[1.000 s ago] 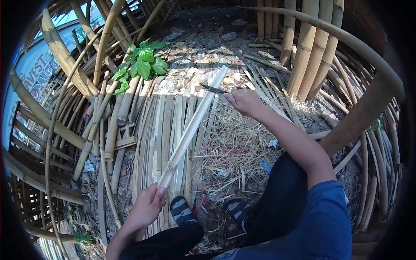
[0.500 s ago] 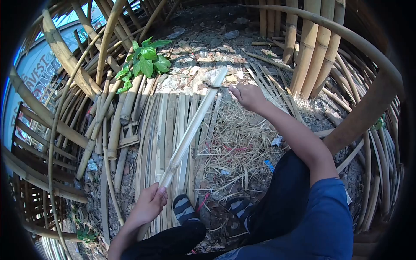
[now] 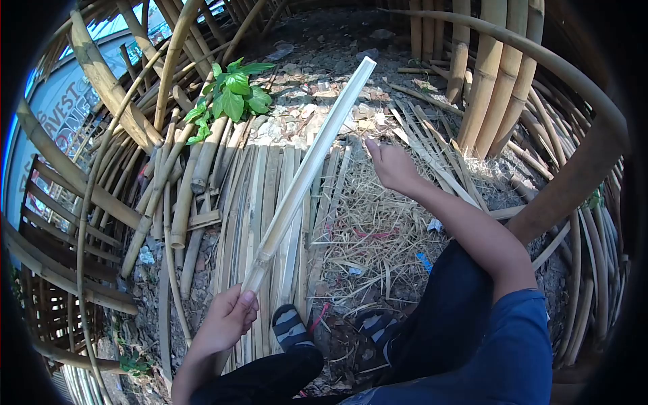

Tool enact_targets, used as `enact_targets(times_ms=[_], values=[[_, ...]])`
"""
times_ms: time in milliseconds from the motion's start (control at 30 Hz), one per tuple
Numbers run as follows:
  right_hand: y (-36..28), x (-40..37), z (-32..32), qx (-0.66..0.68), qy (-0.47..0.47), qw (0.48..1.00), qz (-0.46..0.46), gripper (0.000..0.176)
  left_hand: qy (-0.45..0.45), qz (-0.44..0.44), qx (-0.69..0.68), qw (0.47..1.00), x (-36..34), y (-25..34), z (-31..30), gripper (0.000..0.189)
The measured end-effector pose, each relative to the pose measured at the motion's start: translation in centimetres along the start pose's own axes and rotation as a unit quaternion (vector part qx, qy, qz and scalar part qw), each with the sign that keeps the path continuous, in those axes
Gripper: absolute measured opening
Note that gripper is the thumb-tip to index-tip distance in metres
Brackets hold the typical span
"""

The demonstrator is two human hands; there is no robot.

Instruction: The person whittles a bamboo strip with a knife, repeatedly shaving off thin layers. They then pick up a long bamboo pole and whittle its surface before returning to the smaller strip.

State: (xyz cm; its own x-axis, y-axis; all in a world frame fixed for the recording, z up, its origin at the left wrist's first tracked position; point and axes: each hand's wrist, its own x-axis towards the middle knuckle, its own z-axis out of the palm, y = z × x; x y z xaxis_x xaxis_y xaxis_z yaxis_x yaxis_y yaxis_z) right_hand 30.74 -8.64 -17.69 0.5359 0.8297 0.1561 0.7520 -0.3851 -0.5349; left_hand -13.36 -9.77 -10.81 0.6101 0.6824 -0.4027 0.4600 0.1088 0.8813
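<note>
Grips bamboo strip w/ L hand, above slats. Curls R hand near strip, can't tell if holding anything.

Open gap parts right hand from bamboo strip, upright poles block the right, leafy plant and stacked bamboo crowd the left
</note>
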Motion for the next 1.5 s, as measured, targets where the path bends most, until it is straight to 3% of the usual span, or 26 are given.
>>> enact_targets(times_ms=[33, 100, 133, 200, 233, 333, 367, 500, 567, 600, 667, 700, 833, 933, 1067, 1200, 1433, 1500], values=[[0.0, 0.2, -0.3, -0.001, 0.001, 1.0, -0.001, 0.081, 0.0, 0.001, -0.001, 1.0, 0.2, 0.0, -0.1, 0.033], [0.1, 0.7, -0.8, 0.068, 0.006, 0.993, 0.101, 0.08, -0.017, -0.021, -0.034, 0.999, 0.4, 0.0, -0.4, 0.034], [1.0, 1.1, -0.6, 0.068, 0.005, 0.993, 0.097, 0.08, -0.014, -0.02, -0.036, 0.999, 0.4, -0.1, -0.6, 0.034], [2.1, 2.0, -0.3, 0.209, 0.091, 0.954, 0.196, 0.075, -0.024, -0.029, -0.044, 0.998, 0.6, -0.7, -1.1, 0.035], [1.9, 2.1, -0.5, 0.21, 0.085, 0.956, 0.188, 0.075, -0.016, -0.03, -0.049, 0.998, 0.8, -0.9, -1.3, 0.035], [-1.7, 0.3, -3.1, 0.276, 0.166, 0.947, 0.012, 0.061, 0.012, -0.018, -0.055, 0.998, 2.2, -0.8, -2.0, 0.036], [-3.1, -0.4, -3.5, 0.278, 0.155, 0.948, 0.001, 0.061, 0.026, -0.02, -0.063, 0.997, 2.7, -0.4, -2.2, 0.036], [-7.9, -2.9, -2.9, 0.406, 0.001, 0.909, -0.09, 0.045, 0.082, 0.042, -0.069, 0.993, 4.4, 1.6, -2.7, 0.037], [-10.5, -4.3, -3.1, 0.495, -0.053, 0.855, -0.144, 0.04, 0.096, 0.063, -0.067, 0.991, 4.9, 2.9, -2.5, 0.037], [-11.4, -4.7, -3.1, 0.495, -0.062, 0.853, -0.152, 0.04, 0.083, 0.08, -0.078, 0.99, 5.1, 3.5, -2.3, 0.038], [-12.6, -5.4, -3.0, 0.588, -0.096, 0.786, -0.164, 0.036, 0.078, 0.098, -0.091, 0.988, 5.6, 4.4, -2.1, 0.039], [-13.1, -5.5, -2.9, 0.588, -0.101, 0.784, -0.171, 0.036, 0.05, 0.125, -0.096, 0.986, 6.1, 4.7, -2.2, 0.041], [-14.5, -5.4, -2.7, 0.613, -0.086, 0.768, -0.164, 0.035, -0.015, 0.164, -0.125, 0.978, 7.5, 6.4, -2.0, 0.044], [-15.5, -4.9, -2.3, 0.699, -0.06, 0.709, -0.073, 0.044, -0.087, 0.182, -0.155, 0.967, 8.4, 6.8, -1.3, 0.044], [-16.1, -4.7, -2.1, 0.738, -0.071, 0.667, -0.079, 0.045, -0.133, 0.182, -0.148, 0.963, 9.6, 6.1, 0.4, 0.044], [-17.1, -4.9, -2.0, 0.733, -0.075, 0.675, -0.045, 0.031, -0.187, 0.159, -0.174, 0.954, 10.7, 4.9, 1.6, 0.044], [-17.3, -4.6, -1.4, 0.73, -0.083, 0.678, -0.029, 0.028, -0.19, 0.15, -0.213, 0.947, 11.6, 3.8, 1.8, 0.041], [-17.5, -4.7, -1.3, 0.731, -0.071, 0.678, -0.02, 0.026, -0.214, 0.152, -0.194, 0.945, 11.8, 3.4, 1.4, 0.05]])
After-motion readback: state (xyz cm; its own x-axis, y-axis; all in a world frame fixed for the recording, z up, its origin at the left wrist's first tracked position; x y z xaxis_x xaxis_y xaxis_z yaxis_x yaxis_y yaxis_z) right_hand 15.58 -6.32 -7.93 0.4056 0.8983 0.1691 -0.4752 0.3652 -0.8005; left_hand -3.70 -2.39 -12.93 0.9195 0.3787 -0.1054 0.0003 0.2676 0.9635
